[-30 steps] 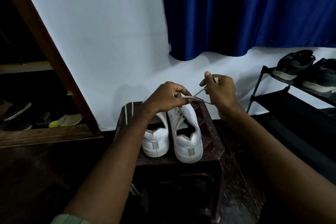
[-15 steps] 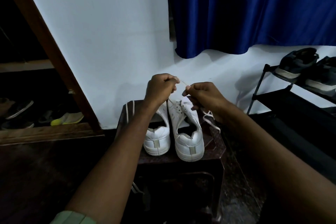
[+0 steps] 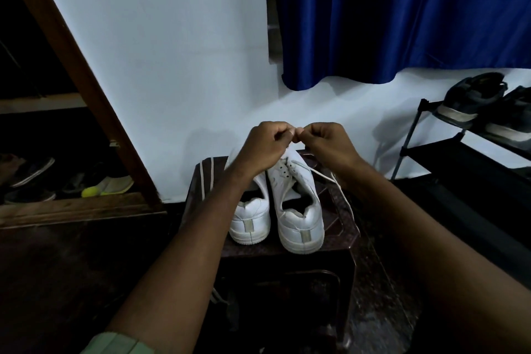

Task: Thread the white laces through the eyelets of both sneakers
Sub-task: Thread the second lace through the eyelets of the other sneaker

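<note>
Two white sneakers stand heels toward me on a dark stool (image 3: pixel 339 241): the left sneaker (image 3: pixel 250 220) and the right sneaker (image 3: pixel 298 210). A white lace (image 3: pixel 330 178) runs from the right sneaker's eyelets and trails off the stool's right side. A second white lace (image 3: pixel 205 178) lies draped over the stool's left edge. My left hand (image 3: pixel 263 145) and my right hand (image 3: pixel 329 142) are raised above the sneakers' toes, fingertips pinched together and touching. What they pinch is too small to see; it appears to be the lace end.
A black shoe rack (image 3: pixel 459 158) with dark shoes (image 3: pixel 471 100) stands at the right. A blue curtain (image 3: pixel 402 17) hangs behind. A wooden shelf (image 3: pixel 69 207) with other shoes is at the left. The floor is dark.
My right hand came in from the right and rose to meet my left hand. Both hands now pinch together higher above the sneakers, and the lace hangs slack to the right.
</note>
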`<state>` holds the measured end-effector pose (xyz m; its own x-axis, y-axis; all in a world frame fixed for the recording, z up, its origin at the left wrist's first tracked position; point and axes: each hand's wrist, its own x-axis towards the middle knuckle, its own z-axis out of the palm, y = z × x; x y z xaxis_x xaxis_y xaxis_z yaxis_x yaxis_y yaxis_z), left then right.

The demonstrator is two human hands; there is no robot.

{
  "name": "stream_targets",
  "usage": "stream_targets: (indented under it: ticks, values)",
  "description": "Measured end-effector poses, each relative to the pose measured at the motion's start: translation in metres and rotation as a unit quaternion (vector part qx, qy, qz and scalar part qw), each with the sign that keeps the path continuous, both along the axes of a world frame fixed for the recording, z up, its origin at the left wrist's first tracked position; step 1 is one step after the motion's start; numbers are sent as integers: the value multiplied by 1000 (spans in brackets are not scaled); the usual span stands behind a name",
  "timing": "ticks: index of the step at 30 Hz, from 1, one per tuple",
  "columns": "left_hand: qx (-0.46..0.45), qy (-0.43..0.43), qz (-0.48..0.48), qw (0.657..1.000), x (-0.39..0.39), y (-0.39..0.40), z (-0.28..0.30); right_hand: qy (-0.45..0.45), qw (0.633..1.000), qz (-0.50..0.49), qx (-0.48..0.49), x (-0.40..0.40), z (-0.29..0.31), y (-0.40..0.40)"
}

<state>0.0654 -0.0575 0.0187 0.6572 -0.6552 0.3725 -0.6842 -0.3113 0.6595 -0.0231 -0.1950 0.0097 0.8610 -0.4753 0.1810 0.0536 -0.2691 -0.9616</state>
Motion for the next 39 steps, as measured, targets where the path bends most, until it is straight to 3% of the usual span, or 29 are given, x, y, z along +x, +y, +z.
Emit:
stream_targets:
  ticks: [4,7,8,10,12,14,16,18,20,22,23,25,27,29,32,35,37,39]
  values:
    - [-43,-16,205,978,19,13,0,39,998,21,33,-10,3,-9]
    - [32,-60,312,948,29,27,-7,51,998,14,36,-12,4,-15]
    - [54,-86,302,948,28,27,-10,56,998,12,41,-11,4,-15]
    - [31,-97,175,979,20,22,-11,62,997,18,42,-9,3,-10]
    - [-8,8,16,1000,5,9,-8,70,997,27,17,-7,2,-4]
    - [-18,76,-47,996,-4,1,-6,79,997,23,-5,-5,0,-2]
    - [-22,50,-7,998,-3,-2,-8,88,996,24,-8,-4,-1,-3]
    - [-9,-17,103,995,4,1,-9,106,994,34,-10,-5,-3,-6]
    - [57,-74,229,969,15,9,-10,118,992,33,-6,-5,-5,-9]
    - [150,-124,282,939,20,16,-14,116,993,28,0,-5,-6,-11]
    - [156,-139,270,940,19,16,-16,111,993,26,2,-5,-6,-12]
    - [85,-121,162,976,13,11,-17,108,994,26,-2,-5,-5,-9]
    - [11,5,13,1000,1,4,-12,100,995,25,-11,-4,-4,-4]
    - [-11,96,-36,995,-3,0,-10,90,996,24,-10,-3,-4,-1]
    - [-7,16,79,997,7,4,-10,115,993,37,-6,-3,-3,-2]
    - [54,-58,226,971,18,13,-13,139,989,41,-7,-5,-5,-5]
    - [83,-74,246,963,20,15,-16,142,989,37,-11,-4,-9,-6]
    - [53,-87,174,979,15,13,-15,128,991,32,-11,-3,-11,-5]
